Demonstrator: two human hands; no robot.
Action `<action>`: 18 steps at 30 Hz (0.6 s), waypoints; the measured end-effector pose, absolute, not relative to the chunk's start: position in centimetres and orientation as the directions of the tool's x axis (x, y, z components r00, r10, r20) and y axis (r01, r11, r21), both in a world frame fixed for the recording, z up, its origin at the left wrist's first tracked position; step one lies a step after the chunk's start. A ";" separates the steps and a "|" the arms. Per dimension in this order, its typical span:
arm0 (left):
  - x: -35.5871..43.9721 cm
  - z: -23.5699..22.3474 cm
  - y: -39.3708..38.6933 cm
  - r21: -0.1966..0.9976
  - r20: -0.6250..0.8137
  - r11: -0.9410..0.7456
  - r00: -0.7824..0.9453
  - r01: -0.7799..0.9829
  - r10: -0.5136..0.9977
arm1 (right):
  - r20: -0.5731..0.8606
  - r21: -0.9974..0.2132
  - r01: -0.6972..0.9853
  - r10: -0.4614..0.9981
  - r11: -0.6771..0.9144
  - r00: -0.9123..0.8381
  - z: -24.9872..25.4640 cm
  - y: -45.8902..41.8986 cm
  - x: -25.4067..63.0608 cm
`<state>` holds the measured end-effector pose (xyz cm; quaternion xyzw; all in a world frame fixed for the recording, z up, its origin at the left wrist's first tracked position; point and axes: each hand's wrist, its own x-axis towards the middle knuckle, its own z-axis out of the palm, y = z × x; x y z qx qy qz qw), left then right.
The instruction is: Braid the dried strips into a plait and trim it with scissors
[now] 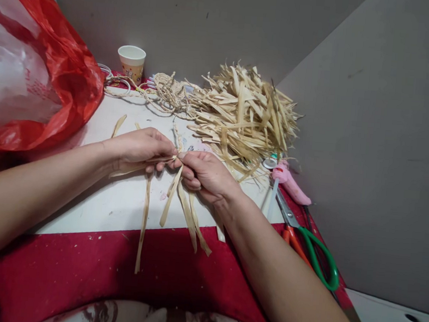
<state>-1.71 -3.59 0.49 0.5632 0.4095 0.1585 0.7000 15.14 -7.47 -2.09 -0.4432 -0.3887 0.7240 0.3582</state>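
Observation:
Both hands meet over the middle of the white board. My left hand point(150, 148) pinches pale dried leaf strips point(144, 215), which trail out to the left and hang down toward me. Fingertips of my right hand point(206, 173) press on the same strips close beside it, where more loose ends point(187, 211) fall below. From the pinch point a short thin braid point(178, 135) runs away from me toward the back. What lies exactly between the fingertips is hidden.
A large heap of dried strips point(245, 108) lies behind my hands, with coiled braided cord point(168, 89) beside it. A paper cup point(131, 63) stands at the back. Red plastic bag point(76, 68) fills the left. Pink glue gun point(290, 180) and green-and-orange-handled scissors point(315, 250) lie right.

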 end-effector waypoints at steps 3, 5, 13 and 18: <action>-1.8 0.5 -3.6 0.924 -0.382 0.276 0.647 0.264 0.660 | -0.361 -0.891 -0.154 0.872 -0.427 -0.331 -2.2 -7.4 15.2; -2.0 0.5 -3.4 0.924 -0.380 0.240 0.652 0.297 0.656 | -0.357 -0.891 -0.157 0.872 -0.425 -0.334 -2.2 -7.4 15.2; -1.8 0.7 -3.4 0.852 -0.318 -0.048 0.586 0.522 0.745 | -0.347 -0.906 -0.109 0.864 -0.410 -0.365 -2.4 -7.4 15.1; -1.2 0.2 -3.8 0.888 -0.376 0.104 0.580 0.447 0.723 | -0.303 -0.940 -0.032 0.876 -0.339 -0.374 -2.3 -7.4 15.2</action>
